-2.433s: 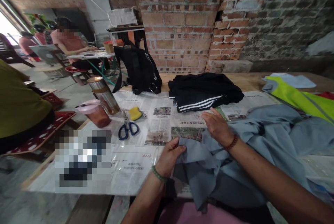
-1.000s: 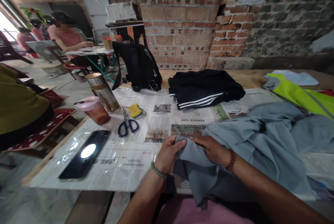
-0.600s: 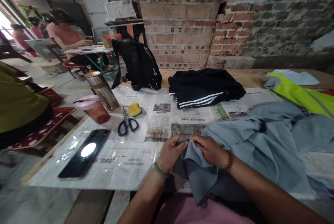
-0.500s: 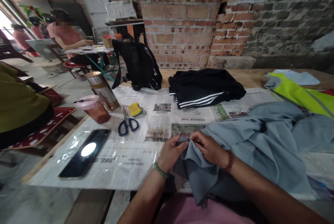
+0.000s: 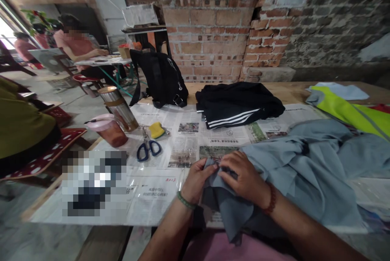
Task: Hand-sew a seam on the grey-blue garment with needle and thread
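A large piece of grey cloth lies bunched over the right part of the table, and one corner hangs down toward my lap. My left hand, with a green bracelet at the wrist, pinches the edge of this cloth between thumb and fingers. Close beside it, my right hand, wearing a reddish-brown beaded bracelet, has its fingers curled at the same edge. Whether a needle or thread is between the fingertips is too small to make out. Scissors with dark blue handles lie left of my hands, near a yellow sponge-like piece.
Newspaper under clear plastic covers the table. A pink-lidded cup, a steel tumbler and a blurred-out phone stand or lie left. Behind are a black backpack, black striped clothing and a yellow-green vest. People sit at left.
My right hand has turned, its back now more upward, and its fingers have shifted slightly at the cloth edge. My left hand keeps its pinch. The view has tilted a little.
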Tool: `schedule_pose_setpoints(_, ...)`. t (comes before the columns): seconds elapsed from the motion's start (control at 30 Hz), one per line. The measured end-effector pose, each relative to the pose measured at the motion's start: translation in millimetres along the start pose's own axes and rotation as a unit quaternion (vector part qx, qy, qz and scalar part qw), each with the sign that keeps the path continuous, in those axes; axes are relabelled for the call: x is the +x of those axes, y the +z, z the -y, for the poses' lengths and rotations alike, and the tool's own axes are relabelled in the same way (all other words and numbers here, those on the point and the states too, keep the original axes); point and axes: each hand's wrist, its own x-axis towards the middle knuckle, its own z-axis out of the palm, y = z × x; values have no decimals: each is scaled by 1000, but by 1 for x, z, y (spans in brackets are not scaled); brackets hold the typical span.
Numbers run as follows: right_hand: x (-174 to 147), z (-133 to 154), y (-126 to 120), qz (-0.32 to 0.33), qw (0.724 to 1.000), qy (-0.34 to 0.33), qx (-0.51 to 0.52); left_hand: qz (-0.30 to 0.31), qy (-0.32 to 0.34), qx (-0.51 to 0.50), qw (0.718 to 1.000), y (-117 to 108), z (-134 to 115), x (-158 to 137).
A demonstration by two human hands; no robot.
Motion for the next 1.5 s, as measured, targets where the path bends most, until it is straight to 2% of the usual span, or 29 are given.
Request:
schedule_pose_setpoints(0.17, -4, -4, 15, -11, 1000, 9, 6, -14, 2, 0, 1000, -1, 0, 0)
schedule_pose_setpoints(0.3, -7, -7, 17, -59, 997, 6, 46, -21, 6, 19, 1000, -3, 2, 2)
schedule_pose_setpoints(0.43, -11, -6, 17, -120, 990, -1, 75, 11, -10, 62, 998, -2, 2, 5)
schedule_pose_setpoints(0.53, -12, -5, 17, -140, 986, 6, 86, 24, -16, 78, 997, 0, 0, 6)
schedule_pose_setpoints(0.73, -9, -6, 7, -199, 971, 26, 127, -7, -15, 136, 991, 2, 1, 9)
schedule_pose_setpoints(0.83, -3, -6, -2, -179, 962, 78, 191, 1, -10, 128, 992, 4, -1, 9)
schedule_pose_setpoints(0.9, 3, -5, -6, -132, 932, 150, 301, 15, -9, 115, 993, 6, -4, 8)
schedule_pose_setpoints(0.93, 6, -4, -8, -108, 901, 189, 374, 20, -12, 108, 994, 7, -5, 8)
schedule_pose_setpoints(1.03, 16, -4, -12, -52, 773, 271, 571, 23, -16, 92, 995, 10, -8, 6)
schedule_pose_setpoints(1.07, 18, -5, -14, -40, 741, 284, 607, 21, -15, 85, 996, 11, -8, 6)
schedule_pose_setpoints(1.1, 20, -6, -16, -33, 724, 292, 624, 17, -15, 76, 997, 10, -8, 5)
schedule_pose_setpoints(1.13, 21, -9, -17, -31, 727, 294, 620, 12, -19, 66, 998, 10, -7, 5)
schedule_pose_setpoints(1.17, 22, -11, -19, -31, 751, 287, 593, 8, -25, 58, 998, 9, -7, 6)
schedule_pose_setpoints(1.2, 22, -14, -20, -35, 796, 269, 541, 1, -31, 50, 998, 9, -6, 6)
schedule_pose_setpoints(1.23, 21, -17, -21, -40, 852, 234, 467, -6, -36, 44, 998, 8, -6, 6)
schedule_pose_setpoints(1.3, 19, -25, -21, -48, 952, 108, 281, -18, -44, 33, 998, 7, -5, 6)
schedule_pose_setpoints(1.33, 18, -30, -21, -49, 980, 27, 189, -25, -45, 26, 998, 6, -5, 6)
schedule_pose_setpoints(1.37, 17, -34, -19, -51, 991, -50, 109, -31, -45, 20, 998, 7, -6, 6)
schedule_pose_setpoints(1.43, 15, -43, -16, -64, 986, -153, -9, -49, -46, 11, 998, 8, -6, 6)
schedule_pose_setpoints(1.5, 15, -52, -13, -90, 977, -175, -87, -91, -41, -2, 995, 9, -7, 5)
